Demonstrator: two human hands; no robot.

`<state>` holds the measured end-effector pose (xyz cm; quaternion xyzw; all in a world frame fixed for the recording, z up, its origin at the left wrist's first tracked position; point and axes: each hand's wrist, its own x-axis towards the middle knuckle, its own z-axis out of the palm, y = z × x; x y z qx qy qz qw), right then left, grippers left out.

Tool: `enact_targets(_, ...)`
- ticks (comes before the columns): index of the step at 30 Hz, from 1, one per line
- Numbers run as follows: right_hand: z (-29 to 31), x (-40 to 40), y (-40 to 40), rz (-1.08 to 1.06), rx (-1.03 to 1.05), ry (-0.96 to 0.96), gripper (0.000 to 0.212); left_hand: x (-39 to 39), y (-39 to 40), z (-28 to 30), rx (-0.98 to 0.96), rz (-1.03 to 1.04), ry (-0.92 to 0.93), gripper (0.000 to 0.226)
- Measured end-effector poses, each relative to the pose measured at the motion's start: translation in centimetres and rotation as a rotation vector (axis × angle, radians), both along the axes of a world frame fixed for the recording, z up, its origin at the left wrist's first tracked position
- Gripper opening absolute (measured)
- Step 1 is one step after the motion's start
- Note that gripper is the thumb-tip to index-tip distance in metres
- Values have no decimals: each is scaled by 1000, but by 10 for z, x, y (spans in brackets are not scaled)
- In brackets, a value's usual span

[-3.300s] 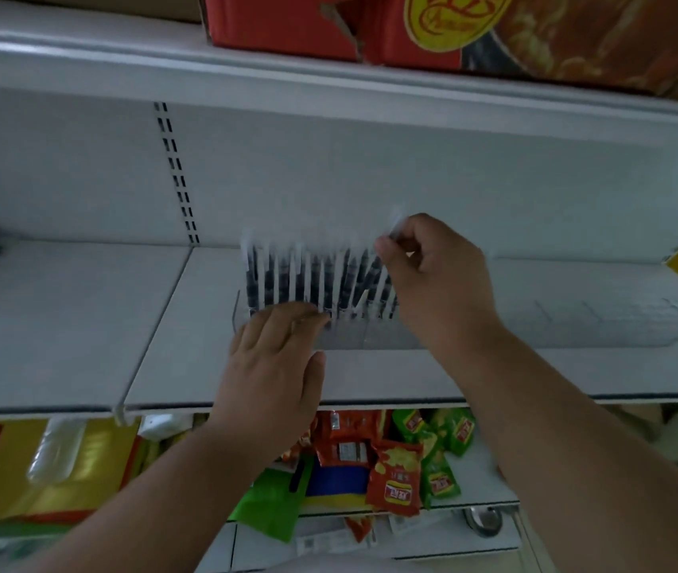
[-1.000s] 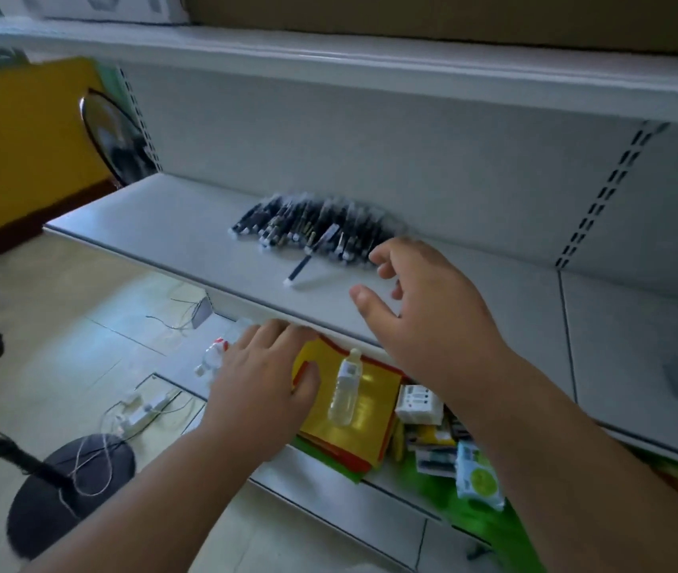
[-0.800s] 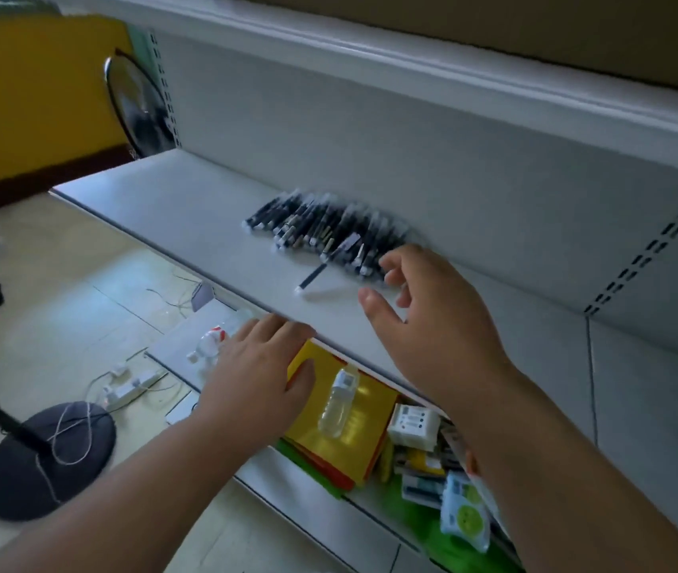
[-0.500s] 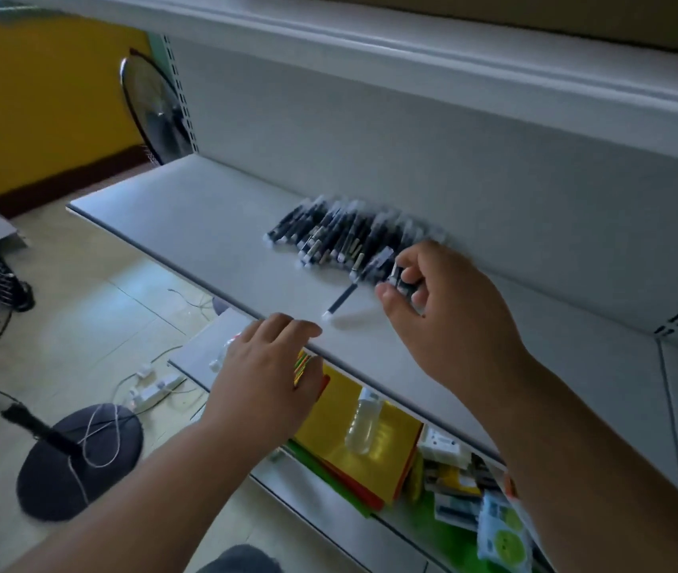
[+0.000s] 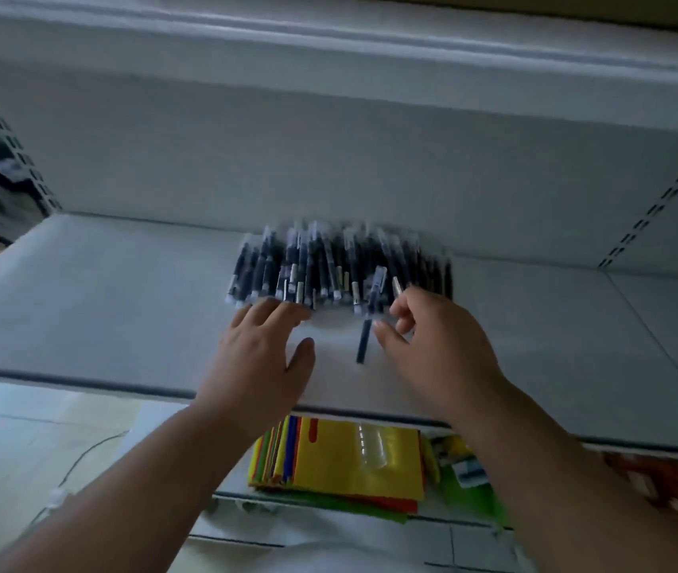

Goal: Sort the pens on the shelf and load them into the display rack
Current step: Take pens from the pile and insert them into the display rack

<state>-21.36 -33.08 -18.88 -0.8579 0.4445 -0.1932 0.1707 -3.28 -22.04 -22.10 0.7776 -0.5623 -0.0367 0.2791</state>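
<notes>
A pile of dark pens (image 5: 329,266) with pale ends lies on the grey shelf (image 5: 122,308), close to the back wall. One loose pen (image 5: 364,341) sticks out of the pile toward me. My left hand (image 5: 262,357) hovers flat, fingers spread, fingertips at the pile's near left edge. My right hand (image 5: 440,349) is at the pile's near right edge, just right of the loose pen, and its curled thumb and fingers pinch a thin pen. The frame is blurred. No display rack is in sight.
The upper shelf's front lip (image 5: 329,31) hangs overhead. Below the pen shelf lie yellow and multicoloured folders (image 5: 341,452) and green packets (image 5: 465,469). A slotted upright (image 5: 655,204) runs up the back wall at the right. A cable (image 5: 81,457) lies on the floor, lower left.
The view turned from the rack to the loose pen pile. My right hand reached the pile's right edge and curled on a pen. My left hand rose from the shelf's front edge to the pile.
</notes>
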Motion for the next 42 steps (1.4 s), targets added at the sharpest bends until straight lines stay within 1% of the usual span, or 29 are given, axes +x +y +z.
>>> enact_targets(6,5,20,15,-133,-39,10,22,25,2,-2,-19,-133,14,39)
enact_targets(8,6,28,16,-156,-52,23,23,28,3,-3,-31,-142,23,33)
enact_targets(10,5,35,16,-171,-38,68,24,31,6,-1,-50,-156,30,30)
enact_targets(13,1,45,13,-233,10,156,22,37,8,6,-94,-178,6,32)
enact_targets(14,-1,47,13,-255,26,155,20,40,8,9,-112,-180,-4,34)
enact_targets(17,-10,48,14,-276,69,79,13,45,14,18,-175,-171,-6,39)
enact_targets(21,-7,42,17,-303,64,-81,27,51,15,25,-206,-161,5,39)
enact_targets(24,2,38,21,-265,63,-200,37,58,7,22,-191,-142,-7,40)
enact_targets(27,10,35,27,-238,81,-242,38,64,-4,16,-141,-131,-36,33)
enact_targets(29,15,34,30,-232,71,-263,35,68,-14,14,-59,-112,-53,29)
enact_targets(33,26,33,32,-205,42,-332,25,71,-36,16,87,-30,-74,41)
enact_targets(38,37,29,32,-177,-48,-378,14,83,-52,10,113,105,-43,38)
enact_targets(42,38,31,30,-173,-66,-370,13,93,-52,3,152,193,-26,47)
